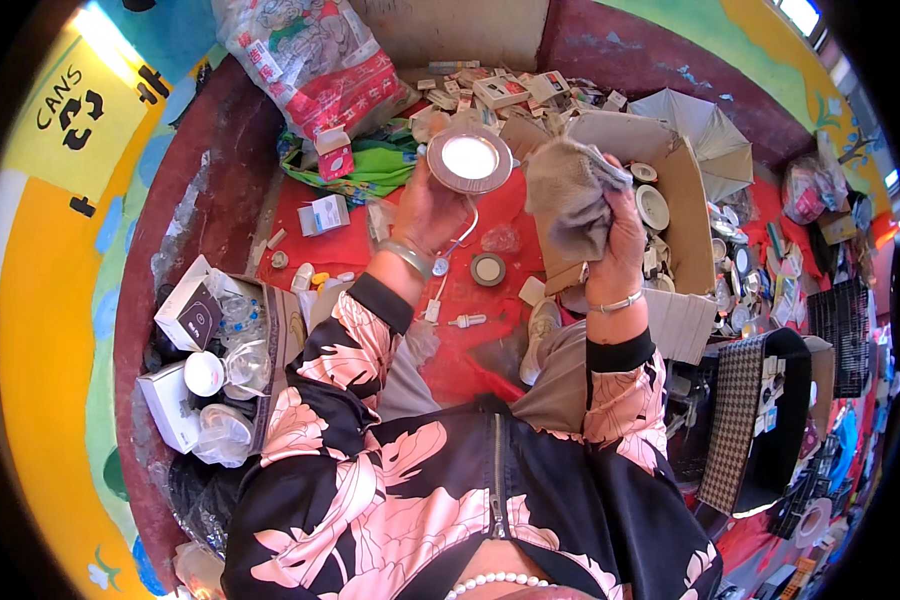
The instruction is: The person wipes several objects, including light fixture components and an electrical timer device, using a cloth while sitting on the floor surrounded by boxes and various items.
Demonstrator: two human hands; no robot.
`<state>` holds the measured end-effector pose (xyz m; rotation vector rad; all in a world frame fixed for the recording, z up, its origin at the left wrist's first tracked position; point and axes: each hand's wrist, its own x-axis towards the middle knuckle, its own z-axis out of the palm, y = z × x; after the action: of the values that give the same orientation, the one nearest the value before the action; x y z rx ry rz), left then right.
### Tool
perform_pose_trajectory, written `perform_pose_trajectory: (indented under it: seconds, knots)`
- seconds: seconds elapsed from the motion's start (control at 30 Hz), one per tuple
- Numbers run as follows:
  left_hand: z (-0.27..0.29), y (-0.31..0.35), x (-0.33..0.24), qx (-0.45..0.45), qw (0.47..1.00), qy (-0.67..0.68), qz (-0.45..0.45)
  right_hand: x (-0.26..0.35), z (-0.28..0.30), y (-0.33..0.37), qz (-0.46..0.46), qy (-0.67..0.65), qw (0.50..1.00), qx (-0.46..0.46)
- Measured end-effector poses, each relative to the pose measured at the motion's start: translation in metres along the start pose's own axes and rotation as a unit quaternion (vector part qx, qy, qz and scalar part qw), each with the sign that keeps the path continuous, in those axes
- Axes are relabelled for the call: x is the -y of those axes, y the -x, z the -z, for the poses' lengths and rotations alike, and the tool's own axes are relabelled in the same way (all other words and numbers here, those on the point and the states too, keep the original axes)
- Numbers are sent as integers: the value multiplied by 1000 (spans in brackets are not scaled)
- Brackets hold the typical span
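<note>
We saw the left hand (428, 213) gripping the round light (469, 158) above its palm, right hand (625, 235) clutching the gray cloth (576, 195), and figured the light could slip if its cord (467, 226), dangling below the left hand, snagged.

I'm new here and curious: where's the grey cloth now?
The grey cloth is in the right hand, right of centre in the head view, overlapping the left part of the open cardboard box.
</note>
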<state>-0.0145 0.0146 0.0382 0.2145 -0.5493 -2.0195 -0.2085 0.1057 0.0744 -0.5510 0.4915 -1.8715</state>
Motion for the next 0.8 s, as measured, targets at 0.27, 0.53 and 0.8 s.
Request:
perform_pose_trajectory:
  seconds: [0.27, 0.53, 0.8]
  knots:
    - [-2, -14, 14, 24, 999, -3, -32, -47, -51, -32, 263, 576, 747, 202]
    - [30, -8, 28, -20, 1000, 14, -18, -84, -34, -36, 334, 646, 612, 311]
    - [14, -1, 24, -91, 990, -104, 10, -91, 2, -77, 249, 760, 598, 58]
